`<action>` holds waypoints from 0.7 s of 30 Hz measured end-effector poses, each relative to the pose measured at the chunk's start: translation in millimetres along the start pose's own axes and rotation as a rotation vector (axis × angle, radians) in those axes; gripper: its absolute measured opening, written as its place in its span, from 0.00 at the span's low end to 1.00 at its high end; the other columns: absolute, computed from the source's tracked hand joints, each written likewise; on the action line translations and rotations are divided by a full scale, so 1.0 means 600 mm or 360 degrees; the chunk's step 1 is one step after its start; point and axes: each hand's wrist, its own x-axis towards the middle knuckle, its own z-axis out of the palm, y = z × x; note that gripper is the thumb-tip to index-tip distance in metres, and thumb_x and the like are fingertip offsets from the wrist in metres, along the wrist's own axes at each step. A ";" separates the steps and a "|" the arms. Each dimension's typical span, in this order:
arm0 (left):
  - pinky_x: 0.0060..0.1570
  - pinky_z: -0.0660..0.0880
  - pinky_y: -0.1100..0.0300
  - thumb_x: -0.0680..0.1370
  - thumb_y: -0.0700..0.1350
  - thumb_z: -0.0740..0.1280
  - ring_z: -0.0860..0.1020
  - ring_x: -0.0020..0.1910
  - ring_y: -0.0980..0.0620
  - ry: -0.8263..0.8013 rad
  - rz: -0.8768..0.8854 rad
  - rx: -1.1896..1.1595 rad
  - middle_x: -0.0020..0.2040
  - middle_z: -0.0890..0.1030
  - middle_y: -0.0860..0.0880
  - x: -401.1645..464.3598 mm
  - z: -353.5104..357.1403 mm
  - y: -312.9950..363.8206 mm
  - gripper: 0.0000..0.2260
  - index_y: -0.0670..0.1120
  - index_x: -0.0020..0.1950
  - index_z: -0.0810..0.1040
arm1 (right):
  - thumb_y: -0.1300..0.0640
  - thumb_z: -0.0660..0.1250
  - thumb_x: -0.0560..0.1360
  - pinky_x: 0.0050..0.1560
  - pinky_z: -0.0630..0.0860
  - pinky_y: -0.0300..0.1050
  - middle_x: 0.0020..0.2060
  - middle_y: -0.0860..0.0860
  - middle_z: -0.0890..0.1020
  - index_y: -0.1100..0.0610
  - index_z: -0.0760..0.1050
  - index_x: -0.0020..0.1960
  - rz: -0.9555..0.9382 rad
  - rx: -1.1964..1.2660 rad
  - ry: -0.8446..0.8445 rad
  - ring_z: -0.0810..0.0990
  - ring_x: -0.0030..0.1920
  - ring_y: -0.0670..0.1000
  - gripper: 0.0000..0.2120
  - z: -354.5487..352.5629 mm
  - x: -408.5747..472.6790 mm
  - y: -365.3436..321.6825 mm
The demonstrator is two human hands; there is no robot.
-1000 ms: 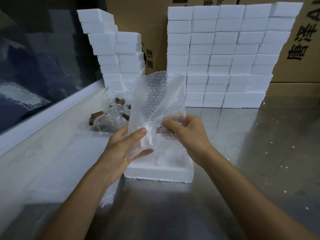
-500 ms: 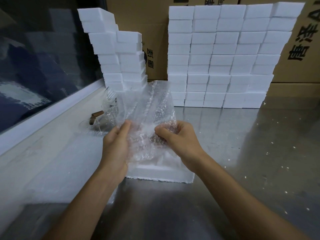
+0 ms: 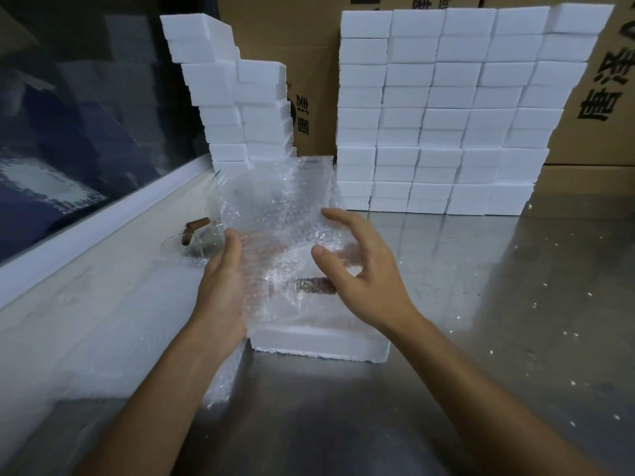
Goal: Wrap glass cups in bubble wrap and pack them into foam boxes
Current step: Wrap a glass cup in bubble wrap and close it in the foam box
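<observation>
Black Chinese characters are printed on the brown cardboard cartons (image 3: 598, 97) behind the foam stacks; on the right carton "唐泽" reads sideways before the frame edge cuts the rest off, and the marks on the carton between the stacks (image 3: 302, 108) are partly covered and hard to read. In the middle, a clear sheet of bubble wrap (image 3: 278, 214) stands crumpled over an open white foam box (image 3: 319, 341) on the shiny metal table (image 3: 515, 304). Through the wrap a brown cylindrical handle (image 3: 314, 286) shows, but the glass cup it belongs to is blurred by the plastic and cannot be made out. The left hand (image 3: 223, 290) lies flat against the wrap's left side with straight fingers pressed together. The right hand (image 3: 364, 269) hovers at the wrap's right side, fingers spread and lightly bent; whether they touch the wrap is unclear. To the left, clear glass cups with brown handles (image 3: 194, 231) sit half hidden behind the wrap. Tall stacks of white foam boxes (image 3: 439, 111) line the back.
</observation>
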 end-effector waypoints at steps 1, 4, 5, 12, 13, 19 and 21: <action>0.55 0.79 0.49 0.79 0.66 0.56 0.83 0.55 0.50 -0.0045 -0.0019 -0.0006 0.57 0.84 0.51 -0.001 0.000 0.000 0.24 0.53 0.65 0.78 | 0.44 0.66 0.77 0.54 0.72 0.29 0.61 0.42 0.76 0.48 0.74 0.68 0.0048 -0.0028 -0.0008 0.76 0.55 0.36 0.21 0.001 -0.001 0.002; 0.54 0.80 0.47 0.77 0.67 0.56 0.83 0.56 0.48 -0.0141 -0.0061 -0.0048 0.58 0.84 0.50 -0.001 0.002 0.001 0.26 0.54 0.67 0.77 | 0.36 0.61 0.75 0.49 0.76 0.36 0.53 0.47 0.78 0.53 0.80 0.62 0.0206 -0.0088 -0.0063 0.77 0.49 0.40 0.26 0.004 -0.003 0.003; 0.52 0.81 0.48 0.78 0.67 0.55 0.83 0.56 0.47 -0.0143 -0.0062 -0.0074 0.58 0.84 0.49 -0.001 0.003 0.001 0.26 0.53 0.67 0.77 | 0.35 0.59 0.76 0.47 0.76 0.40 0.46 0.49 0.80 0.55 0.83 0.54 0.0177 -0.0100 -0.0105 0.78 0.46 0.42 0.27 0.004 -0.003 0.001; 0.42 0.82 0.52 0.75 0.67 0.57 0.84 0.52 0.48 -0.0075 -0.0024 -0.0135 0.56 0.85 0.49 0.000 0.000 0.002 0.27 0.54 0.67 0.75 | 0.32 0.59 0.75 0.34 0.69 0.46 0.28 0.51 0.75 0.51 0.71 0.29 0.0036 -0.0186 -0.0440 0.74 0.31 0.48 0.26 0.007 -0.003 -0.005; 0.43 0.82 0.50 0.73 0.67 0.58 0.84 0.53 0.47 -0.0086 -0.0028 -0.0149 0.56 0.84 0.49 0.000 -0.001 0.001 0.29 0.54 0.68 0.75 | 0.31 0.60 0.74 0.34 0.69 0.47 0.29 0.52 0.74 0.54 0.70 0.30 0.0036 -0.0227 -0.0461 0.73 0.31 0.49 0.28 0.008 -0.004 -0.004; 0.55 0.78 0.39 0.69 0.68 0.60 0.83 0.55 0.42 -0.0099 -0.0080 -0.0279 0.58 0.83 0.44 0.002 0.002 0.000 0.32 0.51 0.66 0.77 | 0.34 0.60 0.76 0.30 0.63 0.41 0.21 0.45 0.66 0.48 0.66 0.26 0.0103 -0.0147 -0.0373 0.67 0.25 0.46 0.26 0.014 -0.010 -0.004; 0.55 0.78 0.38 0.70 0.67 0.61 0.83 0.56 0.41 -0.0128 -0.0095 -0.0339 0.59 0.83 0.44 0.001 0.003 0.001 0.31 0.50 0.66 0.77 | 0.35 0.60 0.77 0.31 0.63 0.38 0.20 0.44 0.67 0.42 0.70 0.24 0.0129 -0.0069 -0.0314 0.68 0.24 0.45 0.24 0.016 -0.010 -0.005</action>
